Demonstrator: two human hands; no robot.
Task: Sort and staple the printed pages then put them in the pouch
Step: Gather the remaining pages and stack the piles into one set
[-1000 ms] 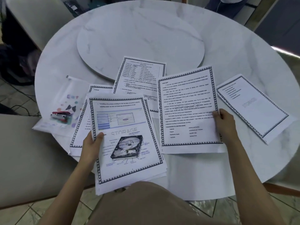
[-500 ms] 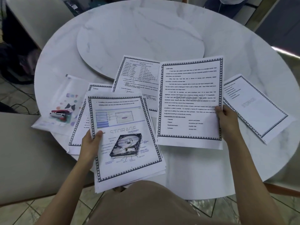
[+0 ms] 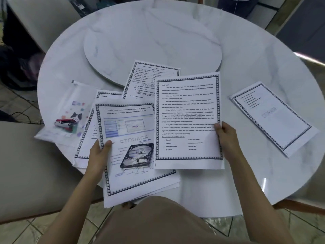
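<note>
My left hand [image 3: 99,155] grips the left edge of a stack of printed pages [image 3: 133,180]; its top sheet shows a hard-disk picture. My right hand [image 3: 228,140] pinches the right edge of a single text page [image 3: 187,110], held up over the table and overlapping the stack's right side. Two more pages lie flat behind, a table page [image 3: 149,76] and a page under the stack at left [image 3: 84,148]. A separate bordered set [image 3: 274,117] lies at the right. The clear pouch [image 3: 70,106] with a cat print lies at left, a red stapler [image 3: 65,123] on it.
The round white marble table [image 3: 219,39] carries a raised turntable disc [image 3: 151,48] at its centre. Beige chairs [image 3: 26,166] stand at the left and far left. A bright strip of light falls on the table's right edge.
My right hand has lifted the text page and brought it left and nearer, so it now overlaps the stack held by my left hand. The left hand has stayed almost still.
</note>
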